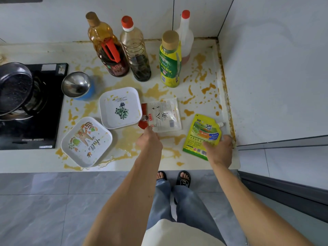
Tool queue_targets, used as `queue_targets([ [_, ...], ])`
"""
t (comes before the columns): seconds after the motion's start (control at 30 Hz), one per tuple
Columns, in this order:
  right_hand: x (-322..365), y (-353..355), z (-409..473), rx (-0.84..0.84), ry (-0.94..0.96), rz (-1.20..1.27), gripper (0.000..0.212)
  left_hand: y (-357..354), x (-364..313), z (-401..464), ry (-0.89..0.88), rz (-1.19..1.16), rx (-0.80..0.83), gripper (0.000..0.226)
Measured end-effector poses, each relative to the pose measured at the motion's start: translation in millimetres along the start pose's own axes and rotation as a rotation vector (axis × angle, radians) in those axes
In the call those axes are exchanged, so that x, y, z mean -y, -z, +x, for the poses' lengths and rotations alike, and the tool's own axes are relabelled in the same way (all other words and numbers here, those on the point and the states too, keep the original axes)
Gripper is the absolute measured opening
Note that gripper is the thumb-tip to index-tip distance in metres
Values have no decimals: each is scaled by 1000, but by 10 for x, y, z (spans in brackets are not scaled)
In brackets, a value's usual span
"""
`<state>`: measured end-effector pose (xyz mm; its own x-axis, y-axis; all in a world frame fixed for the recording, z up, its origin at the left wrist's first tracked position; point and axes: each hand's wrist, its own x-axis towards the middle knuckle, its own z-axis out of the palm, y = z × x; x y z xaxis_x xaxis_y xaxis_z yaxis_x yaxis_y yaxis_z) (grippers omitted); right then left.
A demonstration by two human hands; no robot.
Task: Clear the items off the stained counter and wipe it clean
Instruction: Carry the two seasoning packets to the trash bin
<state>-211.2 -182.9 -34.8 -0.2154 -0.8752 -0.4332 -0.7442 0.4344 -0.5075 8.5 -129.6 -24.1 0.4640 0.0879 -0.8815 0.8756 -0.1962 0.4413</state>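
Left hand (149, 139) on clear packet (164, 114)

Table (200, 93): cream surface, splattered all over with orange-yellow stains. My left hand (150, 140) pinches the near edge of a flat clear spice packet (164, 114) with a red strip. My right hand (220, 148) grips the near end of a yellow-green spouted pouch (202, 132), lying flat. Left of my left hand: two square white plates (120, 107), one with a fox print (87, 141). Beyond both hands, upright: dark sauce bottle (110, 48), ribbed bottle (135, 52), yellow oil bottle (170, 61), white bottle (185, 32). Far left: steel bowl (78, 85).
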Motion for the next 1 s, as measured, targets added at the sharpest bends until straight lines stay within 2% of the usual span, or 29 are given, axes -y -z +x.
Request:
queue_targets([
  [0.17,1,-4,68,43,-7,184,46,-97,-10,-57,20,-6,45,15],
  [0.33,-44,-17,115,197,-65,366,24,-206,-17,-37,-14,-4,65,10],
  [0.5,-55,14,97,286,-85,512,24,-262,3,45,-21,27,13,23],
  [0.6,-71,60,61,318,-84,554,23,-276,0,19,-28,-2,45,18],
  [0.63,-84,81,55,326,-81,563,24,-278,0,-1,-28,-24,60,15],
  [0.83,-171,253,-12,356,-74,604,27,-109,20,-204,-46,-67,238,34],
  [1.0,-246,453,-164,384,-55,637,30,336,15,-365,-125,-47,370,31],
])
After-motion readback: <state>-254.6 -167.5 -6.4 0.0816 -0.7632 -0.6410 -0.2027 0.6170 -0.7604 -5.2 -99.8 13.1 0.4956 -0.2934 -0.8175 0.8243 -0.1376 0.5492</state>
